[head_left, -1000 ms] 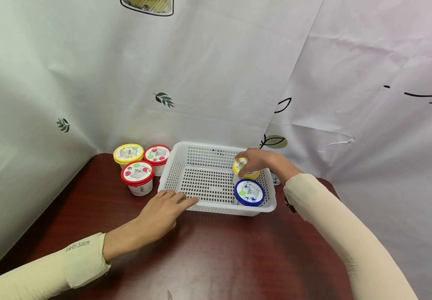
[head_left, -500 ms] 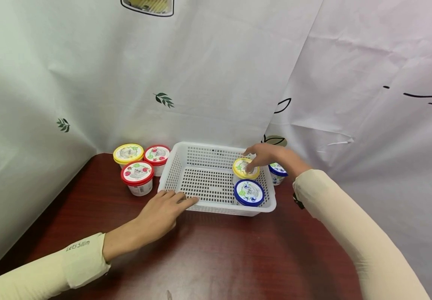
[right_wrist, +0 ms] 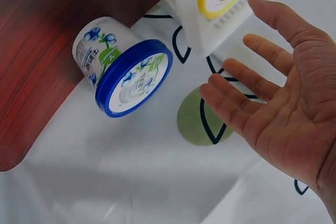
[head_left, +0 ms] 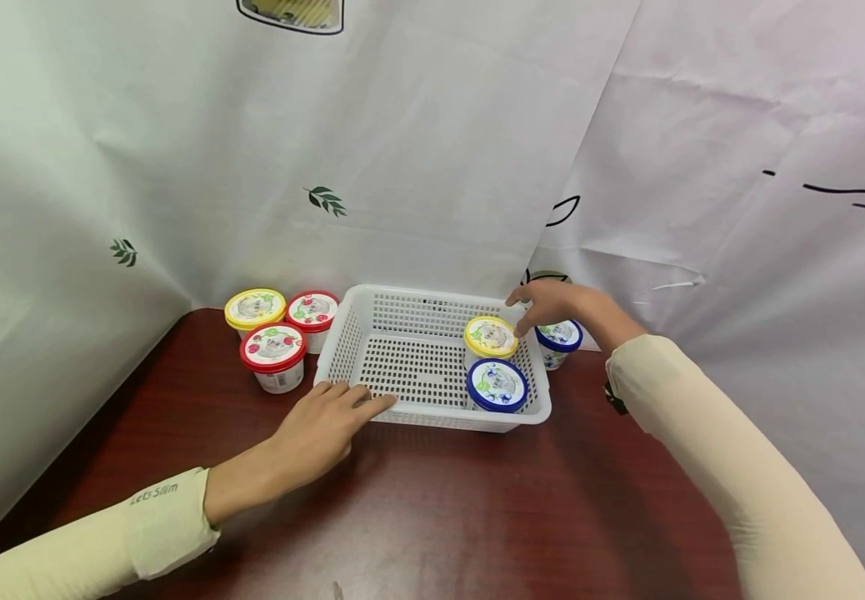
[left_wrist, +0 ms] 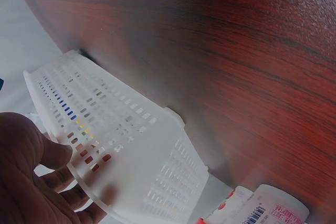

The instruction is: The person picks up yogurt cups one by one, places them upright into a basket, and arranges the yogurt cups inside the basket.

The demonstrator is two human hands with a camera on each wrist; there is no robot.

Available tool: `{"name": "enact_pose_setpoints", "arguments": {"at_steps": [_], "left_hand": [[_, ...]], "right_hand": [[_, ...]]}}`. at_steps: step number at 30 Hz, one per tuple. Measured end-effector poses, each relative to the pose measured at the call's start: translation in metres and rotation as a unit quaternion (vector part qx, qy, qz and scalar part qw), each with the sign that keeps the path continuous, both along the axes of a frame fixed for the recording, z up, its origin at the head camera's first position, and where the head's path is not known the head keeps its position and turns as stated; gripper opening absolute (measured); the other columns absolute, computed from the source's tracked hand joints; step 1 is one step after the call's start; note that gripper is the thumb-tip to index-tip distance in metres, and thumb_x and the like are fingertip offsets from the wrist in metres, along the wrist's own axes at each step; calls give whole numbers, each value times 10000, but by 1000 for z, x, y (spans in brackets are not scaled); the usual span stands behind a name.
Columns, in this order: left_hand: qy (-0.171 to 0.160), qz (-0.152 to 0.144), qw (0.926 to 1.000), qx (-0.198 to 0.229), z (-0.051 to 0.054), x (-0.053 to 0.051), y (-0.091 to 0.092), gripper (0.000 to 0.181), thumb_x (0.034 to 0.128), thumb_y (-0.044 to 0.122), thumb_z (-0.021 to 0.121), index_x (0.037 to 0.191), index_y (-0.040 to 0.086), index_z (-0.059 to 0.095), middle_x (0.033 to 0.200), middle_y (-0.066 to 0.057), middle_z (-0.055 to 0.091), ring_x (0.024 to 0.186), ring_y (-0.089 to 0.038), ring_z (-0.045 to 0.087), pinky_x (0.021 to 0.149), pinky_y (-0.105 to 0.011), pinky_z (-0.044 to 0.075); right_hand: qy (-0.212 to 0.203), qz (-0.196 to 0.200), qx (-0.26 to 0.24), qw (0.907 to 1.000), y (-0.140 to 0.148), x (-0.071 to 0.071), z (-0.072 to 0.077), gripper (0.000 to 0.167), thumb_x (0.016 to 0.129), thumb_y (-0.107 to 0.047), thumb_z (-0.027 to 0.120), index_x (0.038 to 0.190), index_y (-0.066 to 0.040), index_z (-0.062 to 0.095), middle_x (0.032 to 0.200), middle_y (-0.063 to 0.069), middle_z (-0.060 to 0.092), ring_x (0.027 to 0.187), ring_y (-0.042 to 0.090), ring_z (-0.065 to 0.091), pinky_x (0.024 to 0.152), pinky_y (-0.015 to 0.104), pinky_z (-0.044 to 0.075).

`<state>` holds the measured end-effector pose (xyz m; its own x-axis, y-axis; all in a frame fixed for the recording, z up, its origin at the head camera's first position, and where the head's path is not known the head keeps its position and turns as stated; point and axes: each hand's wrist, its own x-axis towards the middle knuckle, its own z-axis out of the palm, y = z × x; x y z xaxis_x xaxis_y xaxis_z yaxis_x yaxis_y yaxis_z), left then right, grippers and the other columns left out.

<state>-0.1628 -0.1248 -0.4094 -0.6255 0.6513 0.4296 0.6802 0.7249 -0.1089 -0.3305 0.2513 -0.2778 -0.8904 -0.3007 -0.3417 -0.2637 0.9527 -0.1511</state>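
A white plastic basket [head_left: 432, 415] with slotted walls stands on the table. My left hand [head_left: 330, 425] holds its near left rim; in the left wrist view the thumb [left_wrist: 56, 154] lies on the outer side and the fingers reach over the rim. Inside, at the right end, a yellow-lidded tub [head_left: 491, 335] sits behind a blue-lidded tub [head_left: 497, 385]. My right hand [head_left: 552, 303] hovers over the basket's right rim with fingers spread and nothing in them. Beside that rim, outside, another blue-lidded tub [right_wrist: 126, 66] with blueberry pictures stands near the hand.
Left of the basket stand a yellow-lidded tub [head_left: 254, 308] and two red-lidded tubs, one in front [head_left: 273, 348] and one behind [head_left: 313, 311]. A pale printed cloth [head_left: 417, 167] hangs behind the dark red-brown table [head_left: 417, 508].
My right hand has let go of the yellow-lidded tub in the basket and moved right, over the rim. The blue-lidded tub outside has come into fuller view. My left hand has stayed put.
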Motion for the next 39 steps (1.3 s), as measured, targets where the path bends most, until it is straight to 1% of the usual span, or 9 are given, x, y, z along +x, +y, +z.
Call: {"name": "enact_pose_setpoints", "arguments": {"at_steps": [3,9,14,20,23,27,30,34,39], "left_hand": [[24,3,10000,-10,0,0,0,698,780,-50,840,1423,207,749,1147,-51,777,994,-305,717,914,-463,604],[-31,38,10000,-20,0,0,0,692,789,-49,844,1424,210,748,1149,-54,777,1000,-311,721,917,-471,609],[-43,47,10000,-23,1,0,0,695,788,-53,840,1424,211,745,1151,-55,776,1003,-312,721,918,-473,610],[-8,39,10000,-29,1,0,-1,696,785,-56,828,1423,212,746,1150,-53,775,1001,-310,720,913,-468,606],[9,43,10000,-29,1,0,-1,690,790,-55,824,1421,213,747,1149,-51,774,999,-308,719,910,-466,607],[-7,50,10000,-21,1,0,-1,682,797,-51,829,1420,213,748,1152,-52,773,999,-308,718,904,-465,608],[-38,53,10000,-21,1,0,0,685,798,-49,833,1424,215,748,1157,-53,773,1002,-309,718,904,-465,606],[-59,49,10000,-24,1,0,0,689,799,-47,834,1429,216,747,1157,-52,772,1004,-306,719,908,-464,606],[-4,42,10000,-21,1,0,1,689,797,-55,825,1426,216,747,1149,-49,769,994,-300,715,899,-459,602]], "right_hand": [[13,31,3,10000,4,0,1,741,987,-289,826,1635,-40,567,1739,265,487,1603,507,478,1310,672,411],[36,-2,7,10000,10,1,1,721,987,-249,813,1638,-53,572,1741,266,482,1614,514,456,1304,685,410],[36,-64,-30,10000,18,2,-1,712,982,-238,821,1626,-47,585,1716,272,509,1572,518,509,1271,686,453],[11,-137,67,9999,27,0,-7,734,961,-233,829,1627,-47,581,1699,290,523,1569,549,505,1235,703,485],[39,-162,129,9998,33,-2,-10,730,969,-222,826,1629,-37,573,1703,297,515,1561,556,512,1210,696,513],[53,-250,177,9995,40,-5,-15,736,962,-200,824,1627,-20,565,1660,311,553,1456,542,620,1131,649,592],[-14,-395,154,9991,44,-8,-19,759,944,-191,829,1632,-22,556,1606,319,594,1381,520,679,1080,620,630],[-96,-524,143,9985,46,-10,-24,786,935,-209,842,1640,-26,549,1576,315,618,1360,509,694,1075,622,634],[-38,-466,160,9988,47,-11,-29,786,933,-219,847,1635,-21,555,1594,315,608,1390,528,672,1104,656,608]]}}
